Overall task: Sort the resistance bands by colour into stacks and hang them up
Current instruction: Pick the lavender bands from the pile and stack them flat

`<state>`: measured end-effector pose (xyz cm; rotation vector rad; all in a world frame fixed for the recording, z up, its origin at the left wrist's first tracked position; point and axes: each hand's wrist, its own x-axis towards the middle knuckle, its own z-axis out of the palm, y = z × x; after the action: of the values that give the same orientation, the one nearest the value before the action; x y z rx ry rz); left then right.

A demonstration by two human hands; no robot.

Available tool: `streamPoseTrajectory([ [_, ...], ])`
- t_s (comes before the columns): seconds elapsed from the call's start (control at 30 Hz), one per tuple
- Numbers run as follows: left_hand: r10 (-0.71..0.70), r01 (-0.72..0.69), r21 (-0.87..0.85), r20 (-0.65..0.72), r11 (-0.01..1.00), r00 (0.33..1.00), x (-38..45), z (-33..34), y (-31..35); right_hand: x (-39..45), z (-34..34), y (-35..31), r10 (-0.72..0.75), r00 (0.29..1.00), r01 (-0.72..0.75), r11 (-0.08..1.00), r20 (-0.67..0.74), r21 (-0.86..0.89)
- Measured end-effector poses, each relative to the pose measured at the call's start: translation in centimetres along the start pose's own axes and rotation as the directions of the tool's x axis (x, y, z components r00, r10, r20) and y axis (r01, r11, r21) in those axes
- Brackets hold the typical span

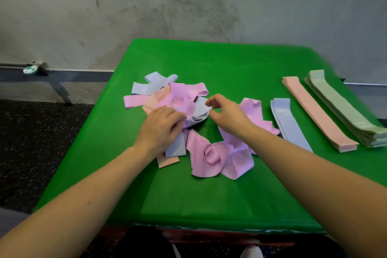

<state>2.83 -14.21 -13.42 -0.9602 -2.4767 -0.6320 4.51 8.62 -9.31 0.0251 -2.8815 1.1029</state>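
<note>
Sorting is midway: left hand presses curled fingers onto the mixed pile mid-table, right hand hovers loosely curled and empty beside it, so next comes pulling one lavender band free toward the lavender stack.

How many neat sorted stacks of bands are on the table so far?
3, all on the right of the green table: a lavender-blue stack nearest the loose pile, a peach-pink stack beside it, and a pale green stack farthest right, its near end running out of view.
</note>
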Motion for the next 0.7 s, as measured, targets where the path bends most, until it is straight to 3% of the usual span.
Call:
streamPoseTrajectory([
  [0.13, -0.162, 0.140, -0.184, -0.109, 0.973, 0.981, -1.1, 0.3, 0.4, 1.8, 2.0, -0.6, -0.044, 0.997, 0.044, 0.999, 0.069, 0.006],
  [0.23, -0.221, 0.198, -0.184, -0.111, 0.963, 0.969, -1.0, 0.3, 0.6, 2.3, 3.1, -0.4, -0.084, 0.988, 0.095, 0.992, 0.127, -0.080],
  [0.33, -0.280, 0.251, -0.202, -0.130, 0.947, 0.951, -1.1, 0.3, 0.5, 2.0, 3.3, 0.1, -0.075, 0.994, 0.078, 0.996, 0.081, -0.032],
  [0.5, -0.245, 0.231, -0.143, -0.095, 0.963, 0.965, -1.5, 0.4, 0.3, 0.8, 3.0, 0.4, -0.110, 0.994, 0.112, 0.992, 0.026, -0.063],
  [0.7, -0.158, 0.149, -0.117, -0.080, 0.982, 0.984, -1.5, 0.1, 0.6, -1.4, 1.0, 0.5, -0.069, 0.994, 0.073, 0.996, 0.087, -0.043],
])
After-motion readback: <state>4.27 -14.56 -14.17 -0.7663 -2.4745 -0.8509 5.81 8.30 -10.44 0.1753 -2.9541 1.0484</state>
